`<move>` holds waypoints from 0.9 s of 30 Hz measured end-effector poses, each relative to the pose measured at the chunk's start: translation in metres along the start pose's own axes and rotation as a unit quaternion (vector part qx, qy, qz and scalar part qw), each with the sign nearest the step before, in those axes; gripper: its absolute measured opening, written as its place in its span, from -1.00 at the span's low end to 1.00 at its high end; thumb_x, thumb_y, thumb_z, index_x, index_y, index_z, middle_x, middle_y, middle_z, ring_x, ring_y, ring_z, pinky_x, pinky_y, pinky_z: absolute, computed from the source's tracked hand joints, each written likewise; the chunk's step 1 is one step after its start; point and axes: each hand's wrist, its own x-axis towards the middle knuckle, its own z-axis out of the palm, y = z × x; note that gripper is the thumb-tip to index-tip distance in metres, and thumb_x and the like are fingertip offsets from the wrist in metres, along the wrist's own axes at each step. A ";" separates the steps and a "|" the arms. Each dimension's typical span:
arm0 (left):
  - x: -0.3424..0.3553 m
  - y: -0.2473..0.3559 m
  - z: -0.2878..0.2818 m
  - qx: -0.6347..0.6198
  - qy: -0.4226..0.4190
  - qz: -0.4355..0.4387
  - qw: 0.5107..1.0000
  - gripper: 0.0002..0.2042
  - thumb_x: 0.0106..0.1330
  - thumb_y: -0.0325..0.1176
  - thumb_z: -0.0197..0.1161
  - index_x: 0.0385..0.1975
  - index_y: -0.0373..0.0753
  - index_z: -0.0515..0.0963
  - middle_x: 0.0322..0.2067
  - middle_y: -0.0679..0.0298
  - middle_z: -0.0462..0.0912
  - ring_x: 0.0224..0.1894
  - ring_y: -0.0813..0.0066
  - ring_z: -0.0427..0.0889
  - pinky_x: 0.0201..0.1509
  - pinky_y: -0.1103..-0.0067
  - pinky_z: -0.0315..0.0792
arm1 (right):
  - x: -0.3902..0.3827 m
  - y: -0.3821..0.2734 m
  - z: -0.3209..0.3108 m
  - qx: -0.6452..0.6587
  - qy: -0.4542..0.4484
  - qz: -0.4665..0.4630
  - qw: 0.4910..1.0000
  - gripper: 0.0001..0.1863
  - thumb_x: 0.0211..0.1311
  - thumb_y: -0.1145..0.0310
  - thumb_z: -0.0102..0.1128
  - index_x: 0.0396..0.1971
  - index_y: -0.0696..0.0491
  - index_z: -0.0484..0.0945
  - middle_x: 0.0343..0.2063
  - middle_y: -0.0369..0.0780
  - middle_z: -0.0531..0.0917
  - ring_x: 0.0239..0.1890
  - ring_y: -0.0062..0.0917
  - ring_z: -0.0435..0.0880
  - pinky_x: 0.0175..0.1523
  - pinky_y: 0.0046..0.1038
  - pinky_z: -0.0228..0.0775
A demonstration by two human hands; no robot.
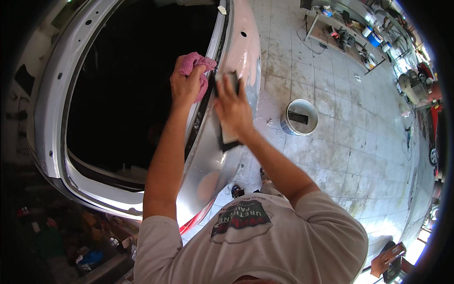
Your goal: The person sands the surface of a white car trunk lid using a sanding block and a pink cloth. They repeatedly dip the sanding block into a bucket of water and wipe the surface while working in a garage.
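My left hand (185,85) grips a crumpled pink cloth (195,61) at the inner edge of the car body's large dark opening. A little to its right, my right hand (234,108) presses down on a pale sanding block (230,135), its fingers stretched along it and slightly smeared by motion. Dark sandpaper (229,146) shows under the block's near end. Beneath it lies the curved car body panel (203,158), partly bare grey. Farther up, pinkish filler (244,52) covers the panel and looks wet. The palm hides most of the block.
A white bucket (286,124) stands on the tiled floor to the right, with a dark flat piece (298,118) in it. A low workbench (331,40) with tools and tubs is at the far right. Clutter (90,255) lies at the lower left.
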 end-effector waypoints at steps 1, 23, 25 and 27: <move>-0.002 0.010 0.005 -0.017 -0.010 -0.011 1.000 -0.72 0.36 -0.34 0.30 0.02 -0.25 0.66 -0.06 0.20 0.78 -0.09 0.47 0.77 -0.03 0.49 0.62 | 0.033 0.028 0.009 -0.012 0.007 0.001 1.000 -0.45 0.57 0.21 0.12 0.44 0.13 0.52 0.52 0.06 0.43 0.59 0.03 0.33 0.68 0.19 0.00; 0.008 -0.001 0.011 0.151 0.008 0.066 0.986 -0.62 0.28 -0.20 0.41 0.07 -0.19 0.68 -0.04 0.13 0.79 0.06 0.16 0.77 0.24 0.36 0.55 | 0.093 0.124 0.016 -0.054 -0.008 0.111 0.992 -0.40 0.67 0.20 -0.08 0.46 0.36 0.37 0.51 0.15 0.40 0.57 0.01 0.35 0.67 0.07 0.02; 0.005 0.002 0.007 0.162 0.020 0.065 0.984 -0.64 0.29 -0.23 0.41 0.04 -0.19 0.69 -0.06 0.15 0.78 0.04 0.19 0.76 0.24 0.38 0.55 | 0.036 0.083 0.021 -0.013 0.042 0.070 0.997 -0.38 0.63 0.25 0.00 0.49 0.34 0.33 0.50 0.13 0.42 0.57 -0.03 0.36 0.68 0.10 0.00; -0.001 0.001 0.005 0.167 0.021 0.068 0.983 -0.68 0.30 -0.23 0.40 0.00 -0.20 0.70 -0.06 0.18 0.77 0.04 0.23 0.75 0.24 0.39 0.54 | -0.041 0.017 0.007 0.016 0.050 0.022 0.998 -0.36 0.42 0.31 0.27 0.42 0.30 0.46 0.47 0.15 0.45 0.56 0.03 0.37 0.68 0.20 0.01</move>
